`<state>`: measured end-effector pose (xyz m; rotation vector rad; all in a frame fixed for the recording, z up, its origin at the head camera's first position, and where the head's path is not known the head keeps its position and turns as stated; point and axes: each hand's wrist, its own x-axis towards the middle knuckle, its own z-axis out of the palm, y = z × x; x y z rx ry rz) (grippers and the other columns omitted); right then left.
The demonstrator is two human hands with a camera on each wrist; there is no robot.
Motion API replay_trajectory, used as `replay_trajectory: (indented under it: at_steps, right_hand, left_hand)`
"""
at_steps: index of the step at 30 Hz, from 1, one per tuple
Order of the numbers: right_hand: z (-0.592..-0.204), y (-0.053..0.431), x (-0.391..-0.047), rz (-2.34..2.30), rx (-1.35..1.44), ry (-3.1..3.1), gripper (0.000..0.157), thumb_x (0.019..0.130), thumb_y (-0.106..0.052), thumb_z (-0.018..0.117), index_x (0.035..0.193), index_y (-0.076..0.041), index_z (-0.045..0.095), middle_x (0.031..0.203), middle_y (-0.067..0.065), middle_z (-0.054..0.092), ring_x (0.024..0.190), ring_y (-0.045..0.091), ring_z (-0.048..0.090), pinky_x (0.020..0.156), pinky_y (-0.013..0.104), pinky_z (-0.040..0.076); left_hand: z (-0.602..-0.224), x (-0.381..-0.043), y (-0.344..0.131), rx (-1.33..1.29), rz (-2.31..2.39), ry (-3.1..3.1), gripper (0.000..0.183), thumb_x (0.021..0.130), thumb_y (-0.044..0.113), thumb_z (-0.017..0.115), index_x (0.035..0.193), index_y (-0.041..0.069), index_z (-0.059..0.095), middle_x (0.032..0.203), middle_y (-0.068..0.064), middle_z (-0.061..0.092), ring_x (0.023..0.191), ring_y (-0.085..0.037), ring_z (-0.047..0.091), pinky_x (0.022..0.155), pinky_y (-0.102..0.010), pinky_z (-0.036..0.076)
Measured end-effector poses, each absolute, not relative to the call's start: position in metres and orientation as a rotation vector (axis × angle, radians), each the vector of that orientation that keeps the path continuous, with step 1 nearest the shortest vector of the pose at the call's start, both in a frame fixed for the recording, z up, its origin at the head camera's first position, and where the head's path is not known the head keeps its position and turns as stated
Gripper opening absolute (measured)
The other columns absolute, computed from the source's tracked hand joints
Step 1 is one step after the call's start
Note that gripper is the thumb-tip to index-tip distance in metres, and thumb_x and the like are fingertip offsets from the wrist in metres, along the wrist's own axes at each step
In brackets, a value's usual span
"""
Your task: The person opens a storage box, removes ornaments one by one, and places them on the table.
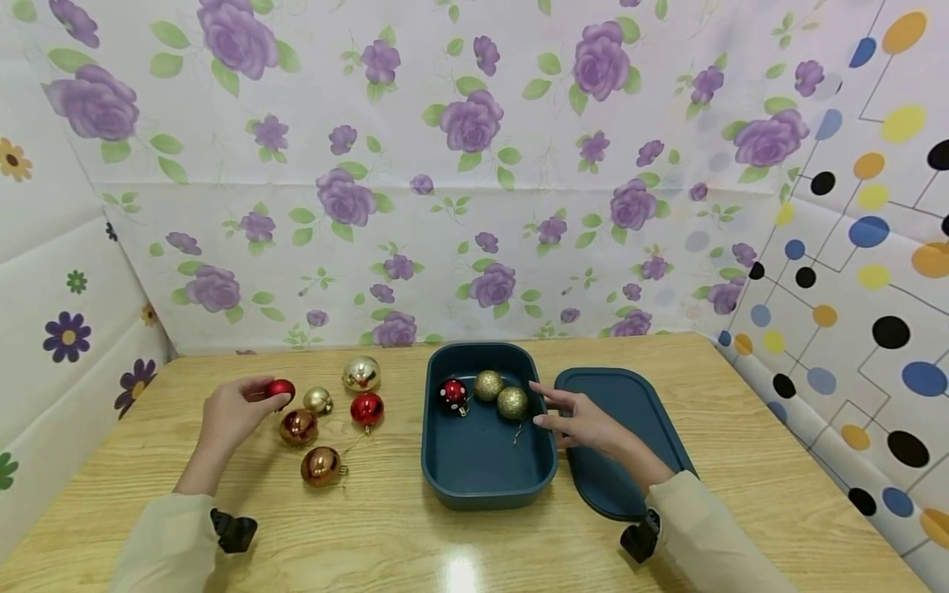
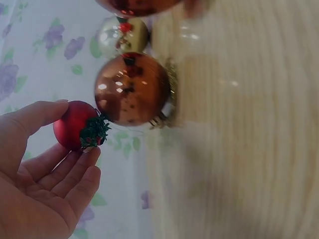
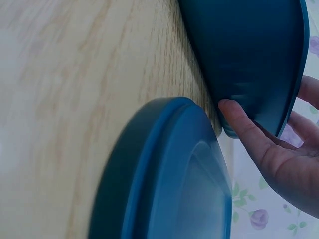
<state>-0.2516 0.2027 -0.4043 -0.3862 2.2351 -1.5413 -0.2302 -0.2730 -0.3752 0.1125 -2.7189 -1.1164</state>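
Note:
My left hand [image 1: 231, 413] pinches a matte red Christmas bauble [image 1: 280, 388] between thumb and fingers. A green sprig decoration [image 2: 94, 132] is on this bauble in the left wrist view. Close beside it are a small gold bauble [image 1: 317, 400] and a shiny copper bauble [image 1: 299, 427]. My right hand [image 1: 586, 426] holds the right wall of a dark blue box [image 1: 485, 497], thumb [image 3: 232, 109] against the outside and fingers over the rim. Inside the box lie a red bauble with white dots [image 1: 453, 395] and two glittery gold baubles [image 1: 488, 385].
A large shiny gold bauble [image 1: 361, 374], a shiny red one [image 1: 366, 409] and another copper one [image 1: 321, 467] lie between my left hand and the box. The blue lid [image 1: 623, 403] lies right of the box, under my right forearm. Flowered cloth [image 1: 415, 247] hangs behind the table.

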Motion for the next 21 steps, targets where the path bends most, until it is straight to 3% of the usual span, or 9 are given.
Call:
replay_trajectory:
  at_steps: [21]
  right_hand:
    - [-0.404,0.202,-0.251,-1.536,-0.392,2.235,0.07,0.085,-0.034,0.063,0.144,-0.022,0.028,0.144,0.029,0.021,0.126,0.04,0.034,0.076,0.04,0.052]
  left_hand:
    - [-0.399,-0.243,-0.293,0.244,-1.046,-2.921,0.058,0.085,0.029,0.063,0.122,-0.013,0.049,0.122,-0.034,0.047,0.106,-0.05,0.044,0.082,-0.054,0.041]
